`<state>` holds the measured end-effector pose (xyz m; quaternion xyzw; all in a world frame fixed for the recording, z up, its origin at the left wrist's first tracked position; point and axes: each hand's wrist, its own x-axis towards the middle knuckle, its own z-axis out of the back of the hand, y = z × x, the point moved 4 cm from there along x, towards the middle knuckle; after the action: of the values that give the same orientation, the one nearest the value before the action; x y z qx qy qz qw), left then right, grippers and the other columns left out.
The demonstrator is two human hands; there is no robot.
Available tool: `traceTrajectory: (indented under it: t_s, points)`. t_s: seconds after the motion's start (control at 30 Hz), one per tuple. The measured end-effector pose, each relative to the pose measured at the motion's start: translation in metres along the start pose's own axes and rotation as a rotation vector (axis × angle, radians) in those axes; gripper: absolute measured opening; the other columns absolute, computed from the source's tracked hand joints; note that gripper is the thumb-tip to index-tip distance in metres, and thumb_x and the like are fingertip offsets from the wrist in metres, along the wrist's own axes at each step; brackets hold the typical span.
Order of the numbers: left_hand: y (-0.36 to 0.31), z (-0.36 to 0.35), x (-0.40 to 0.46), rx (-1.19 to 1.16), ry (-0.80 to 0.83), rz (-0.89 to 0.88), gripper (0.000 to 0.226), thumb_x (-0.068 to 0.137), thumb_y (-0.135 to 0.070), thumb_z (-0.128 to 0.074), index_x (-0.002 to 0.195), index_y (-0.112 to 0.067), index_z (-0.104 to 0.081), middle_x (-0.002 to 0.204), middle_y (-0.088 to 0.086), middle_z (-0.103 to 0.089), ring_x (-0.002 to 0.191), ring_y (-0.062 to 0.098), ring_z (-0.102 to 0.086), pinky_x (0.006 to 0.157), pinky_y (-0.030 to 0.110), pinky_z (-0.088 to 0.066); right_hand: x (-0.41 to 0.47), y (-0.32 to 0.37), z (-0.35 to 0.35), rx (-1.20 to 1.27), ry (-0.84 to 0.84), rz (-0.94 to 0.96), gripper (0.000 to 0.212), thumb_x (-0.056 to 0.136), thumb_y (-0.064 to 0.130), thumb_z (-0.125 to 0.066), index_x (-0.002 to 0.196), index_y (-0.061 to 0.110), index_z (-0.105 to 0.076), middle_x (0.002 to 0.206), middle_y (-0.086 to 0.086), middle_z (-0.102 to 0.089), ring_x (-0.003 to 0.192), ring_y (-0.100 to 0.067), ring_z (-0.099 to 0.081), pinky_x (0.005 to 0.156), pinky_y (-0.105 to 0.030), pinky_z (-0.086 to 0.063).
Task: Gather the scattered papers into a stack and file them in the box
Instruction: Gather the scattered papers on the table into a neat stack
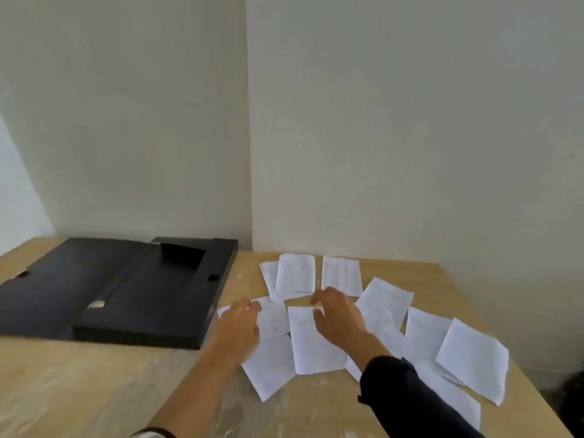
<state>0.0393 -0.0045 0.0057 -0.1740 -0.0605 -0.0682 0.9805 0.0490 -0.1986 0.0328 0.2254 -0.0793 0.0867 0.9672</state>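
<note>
Several white printed papers (474, 355) lie scattered and partly overlapping across the right half of the wooden table (79, 384). A black file box (151, 295) lies open at the left, its lid flap folded out flat to the left. My left hand (237, 327) hovers over the papers nearest the box, fingers spread, holding nothing. My right hand (338, 317) reaches over the middle sheet (313, 346), fingers apart and slightly curled, near two sheets at the back (297, 273). Whether either hand touches paper is unclear.
Two plain white walls meet in a corner just behind the table. The table's right edge runs diagonally at the far right, with a dark floor area beyond it. Bare wood shows in front of the box.
</note>
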Motion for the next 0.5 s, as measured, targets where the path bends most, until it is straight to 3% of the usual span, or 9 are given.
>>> traceTrajectory:
  t_s: [0.07,0.13,0.33,0.43,0.5]
  points:
    - [0.007,-0.025,-0.01,0.119,0.175,0.069,0.045,0.095,-0.029,-0.036,0.138,-0.019,-0.028,0.151,0.009,-0.027,0.138,0.025,-0.027,0.112,0.036,-0.026,-0.011,-0.011,-0.023,-0.047,0.121,-0.067,0.027,0.089,0.028,-0.052,0.115,0.023,-0.054,0.127,0.002,-0.053,0.115,-0.018,-0.052,0.089,-0.028,-0.043]
    - [0.015,-0.043,-0.021,0.168,0.236,0.11,0.052,0.096,-0.037,-0.031,0.143,-0.02,-0.018,0.156,0.01,-0.015,0.142,0.029,-0.015,0.116,0.039,-0.018,-0.023,-0.022,-0.044,-0.075,0.196,-0.116,0.039,0.087,0.04,-0.054,0.121,0.023,-0.049,0.131,0.0,-0.049,0.12,-0.02,-0.047,0.098,-0.033,-0.04]
    - [0.017,-0.035,-0.013,0.212,0.112,0.07,0.057,0.088,-0.051,-0.04,0.134,-0.017,-0.034,0.137,0.005,-0.042,0.122,0.02,-0.04,0.104,0.033,-0.034,-0.019,-0.032,-0.053,-0.074,0.142,-0.26,0.073,0.074,0.055,-0.064,0.13,0.019,-0.034,0.136,-0.009,-0.036,0.119,-0.028,-0.039,0.1,-0.039,-0.038]
    - [0.016,-0.029,-0.009,0.154,0.071,0.049,0.05,0.085,-0.056,-0.04,0.116,-0.017,-0.05,0.127,0.002,-0.048,0.114,0.017,-0.045,0.099,0.031,-0.037,-0.015,-0.035,-0.053,-0.048,0.134,-0.294,0.078,0.07,0.057,-0.068,0.129,0.018,-0.035,0.132,-0.008,-0.041,0.117,-0.027,-0.04,0.099,-0.037,-0.038]
    - [0.018,-0.028,-0.008,0.083,0.058,0.061,0.04,0.088,-0.05,-0.04,0.11,-0.019,-0.052,0.131,0.003,-0.045,0.117,0.018,-0.043,0.1,0.03,-0.038,-0.014,-0.036,-0.054,-0.045,0.127,-0.295,0.077,0.069,0.058,-0.068,0.128,0.019,-0.037,0.129,-0.008,-0.045,0.115,-0.026,-0.042,0.096,-0.036,-0.04]
